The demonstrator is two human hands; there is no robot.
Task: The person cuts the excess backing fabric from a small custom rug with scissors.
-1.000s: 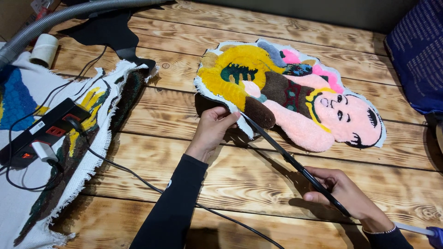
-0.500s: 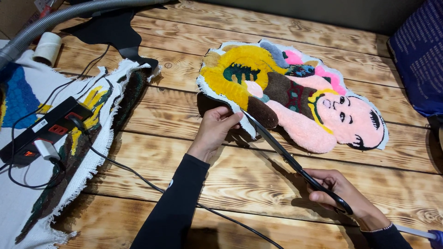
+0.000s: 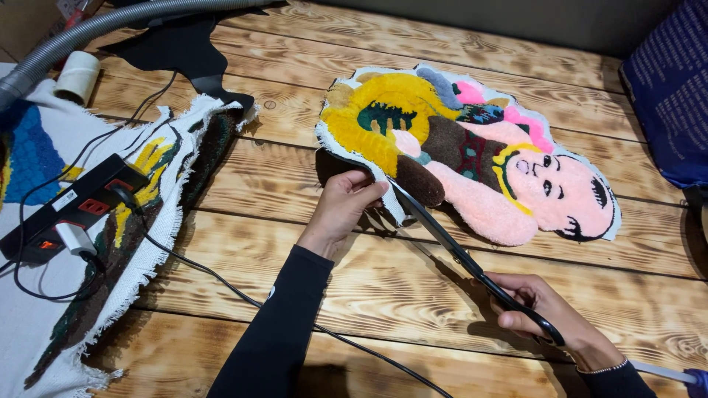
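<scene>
On the wooden surface (image 3: 413,287), head view: left hand (image 3: 341,208) pinches the tufted rug (image 3: 472,158) at its white lower-left edge. Right hand (image 3: 542,309) closed around scissors (image 3: 472,265), blades apparently at that edge. Rug looks soft, floppy, light; best held near the cut.

Burnt-grain wooden plank table (image 3: 354,295) carries a tufted figure rug (image 3: 472,151) at centre, a second fringed rug (image 3: 110,243) at left – black power strip (image 3: 70,210) on it – black felt cutout (image 3: 181,51), tape roll (image 3: 76,77), grey hose (image 3: 110,22), black cable (image 3: 243,295).
</scene>
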